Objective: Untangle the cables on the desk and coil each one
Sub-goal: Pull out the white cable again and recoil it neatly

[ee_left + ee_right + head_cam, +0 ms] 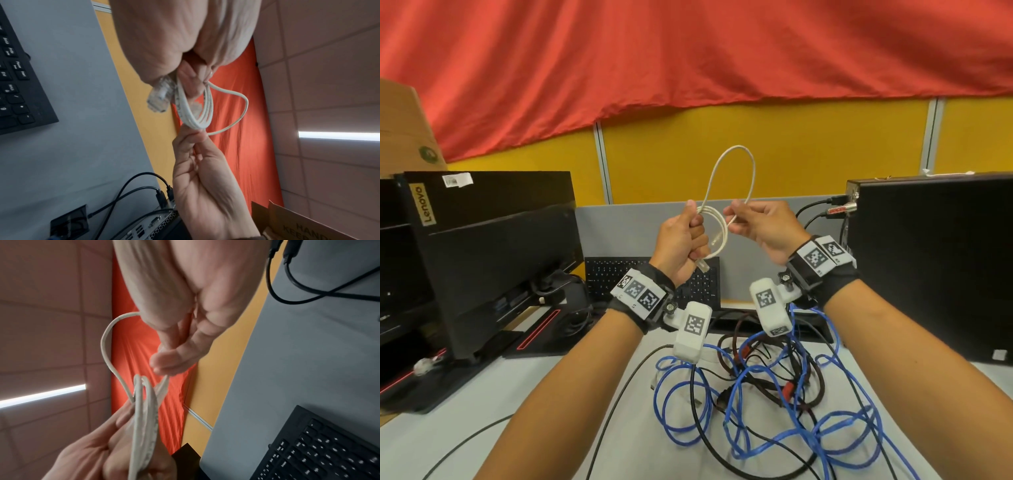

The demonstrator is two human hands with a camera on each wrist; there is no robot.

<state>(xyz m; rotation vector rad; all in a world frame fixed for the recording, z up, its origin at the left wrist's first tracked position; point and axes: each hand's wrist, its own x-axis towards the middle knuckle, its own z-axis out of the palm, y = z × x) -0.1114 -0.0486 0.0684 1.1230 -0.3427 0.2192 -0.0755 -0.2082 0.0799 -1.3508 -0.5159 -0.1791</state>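
Observation:
Both hands are raised above the desk with a white network cable [722,233] between them. My left hand [685,240] grips the small coil of white cable [195,112], and a clear plug [159,99] sticks out below the fist. My right hand [760,226] pinches the white cable [139,402] between thumb and fingertips. One free loop [734,171] arcs up above both hands. On the desk below lies a tangle of blue cable [791,428], black cable [702,438] and a dark cable with red marks [787,387].
A black keyboard [702,284] leans on the grey partition [637,233] behind the hands. Black computer cases stand at left [482,260] and right [935,267], the right one with plugged-in cables [822,209]. A cardboard box [404,130] sits at far left.

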